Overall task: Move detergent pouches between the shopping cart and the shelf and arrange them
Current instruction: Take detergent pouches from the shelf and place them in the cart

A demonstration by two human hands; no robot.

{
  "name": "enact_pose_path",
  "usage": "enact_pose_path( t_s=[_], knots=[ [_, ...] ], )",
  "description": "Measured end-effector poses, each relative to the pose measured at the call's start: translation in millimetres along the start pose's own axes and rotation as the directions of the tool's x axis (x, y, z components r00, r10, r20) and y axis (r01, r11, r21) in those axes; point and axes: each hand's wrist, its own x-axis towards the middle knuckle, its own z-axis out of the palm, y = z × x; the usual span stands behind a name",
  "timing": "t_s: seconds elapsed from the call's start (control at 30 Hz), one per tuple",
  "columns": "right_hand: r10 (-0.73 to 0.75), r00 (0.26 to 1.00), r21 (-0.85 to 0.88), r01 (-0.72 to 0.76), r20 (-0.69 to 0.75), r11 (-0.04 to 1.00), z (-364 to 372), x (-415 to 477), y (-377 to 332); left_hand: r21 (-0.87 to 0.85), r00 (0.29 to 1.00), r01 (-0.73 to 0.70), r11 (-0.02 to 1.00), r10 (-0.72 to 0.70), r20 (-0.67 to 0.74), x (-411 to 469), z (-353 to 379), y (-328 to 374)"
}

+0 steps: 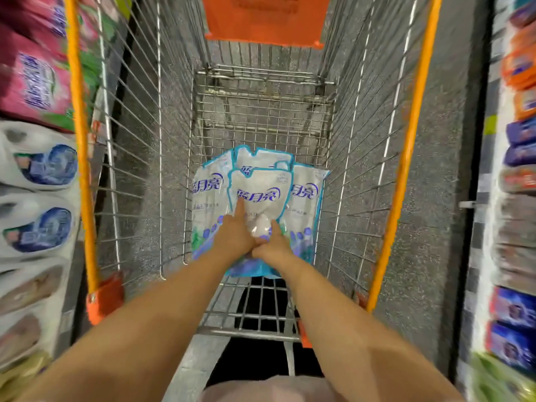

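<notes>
- Speckled grey floor (452, 140) runs down a narrow shop aisle, with stocked shelves close on both sides of me.
- One shopping cart (130, 140) stands ahead of me, made of wire mesh with two orange rails along its top edges. An orange flap (266, 18) hangs at its far end.
- On the cart's wire bottom I count four white detergent packs with blue edging and blue lettering, all bunched together at the middle.
- The left pouch (206, 198) and right pouch (304, 204) lie side by side. The back pouch (261, 158) shows only its upper part, and the top pouch (261, 184) lies over the other three.
- Both of my bare arms reach down into the cart, and my two hands touch each other on the lower half of the top pouch.
- My left hand (235, 230) has its index finger straight and laid on the pouch's face. The other fingers are hidden, so I cannot tell whether they hold anything.
- My right hand (275, 245) grips the same pouch, thumb up on its face and fingers tucked out of sight. The plastic bulges between my hands.
- On the left shelf (34, 82) are pink packs above white containers with blue labels.
- On the right shelf (519, 169) are orange packs above blue ones. Both sides are too blurred to count.
</notes>
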Motion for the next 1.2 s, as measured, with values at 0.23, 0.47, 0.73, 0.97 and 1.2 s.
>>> enact_pose_path(
  t_s=[0.23,0.47,0.73,0.97,1.2],
  knots=[
    [0.010,0.999,-0.398,-0.027,-0.046,0.917,-1.7,-6.9,-8.1,0.164,1.000,-0.013,0.986,0.017,-0.025,2.0,6.2,-4.1],
    [-0.122,0.991,-0.505,0.078,-0.055,0.860,-7.6,-27.4,-3.5,0.178,0.999,0.032,0.984,-0.034,0.008,-18.5,3.0,-2.3],
    [-0.378,0.913,-0.427,0.283,-0.155,0.859,-23.9,-96.0,-23.0,-0.043,0.959,-0.094,0.995,0.078,-0.272,-90.0,-23.1,30.8],
    [-0.597,0.781,-0.418,0.488,-0.182,0.766,-24.7,-183.6,-30.8,-0.172,0.820,-0.187,0.967,0.057,-0.570,-185.3,-33.2,39.8],
    [-0.810,0.575,-0.337,0.745,-0.114,0.576,-2.5,-281.3,-70.1,-0.264,0.549,-0.406,0.875,0.003,-0.836,-287.4,-81.6,30.9]
  ],
)
